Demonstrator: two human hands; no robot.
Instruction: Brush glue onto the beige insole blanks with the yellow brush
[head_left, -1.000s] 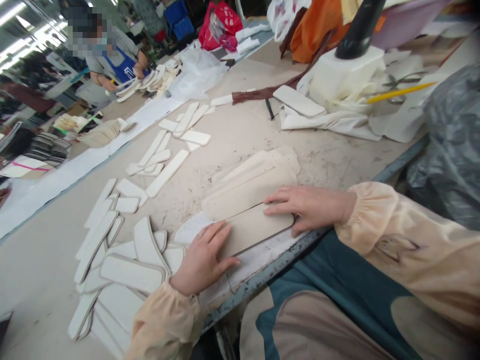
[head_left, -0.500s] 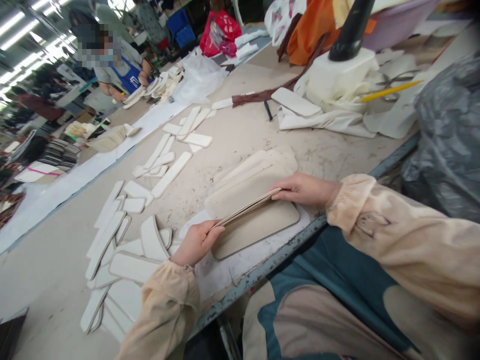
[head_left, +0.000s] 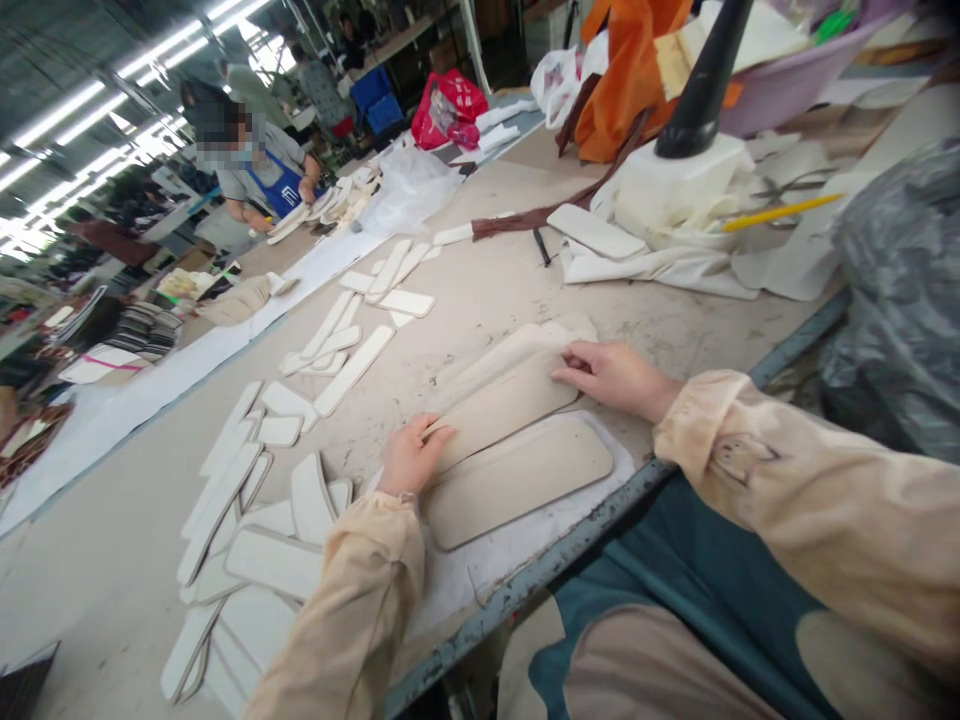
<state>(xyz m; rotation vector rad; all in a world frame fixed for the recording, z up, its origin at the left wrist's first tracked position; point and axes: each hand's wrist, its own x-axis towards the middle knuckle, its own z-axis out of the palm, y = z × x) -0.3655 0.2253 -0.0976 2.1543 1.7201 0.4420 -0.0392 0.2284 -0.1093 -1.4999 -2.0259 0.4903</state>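
A long beige panel (head_left: 502, 405) with rounded corners is held at its two ends. My left hand (head_left: 412, 452) grips its left end between thumb and fingers, and my right hand (head_left: 619, 378) pinches its right end. Nearer to me, a second beige panel (head_left: 521, 485) of similar shape lies flat on a white sheet (head_left: 480, 570). Behind the held panel, a paler curved piece (head_left: 517, 340) lies on the table. Left of my left hand is a loose heap of cream strips (head_left: 274, 560).
More cream strips (head_left: 352, 370) lie farther back on the table (head_left: 480, 290). At the back right stand a white container (head_left: 682, 175) with a black spout and a yellow pencil (head_left: 784, 212). A grey plastic bag (head_left: 892, 290) hangs right. A co-worker (head_left: 270, 165) works across the table.
The held panel has tipped from nearly edge-on to flatter, its broad face now showing, and it has shifted away from the panel below. The camera view has tilted slightly upward.
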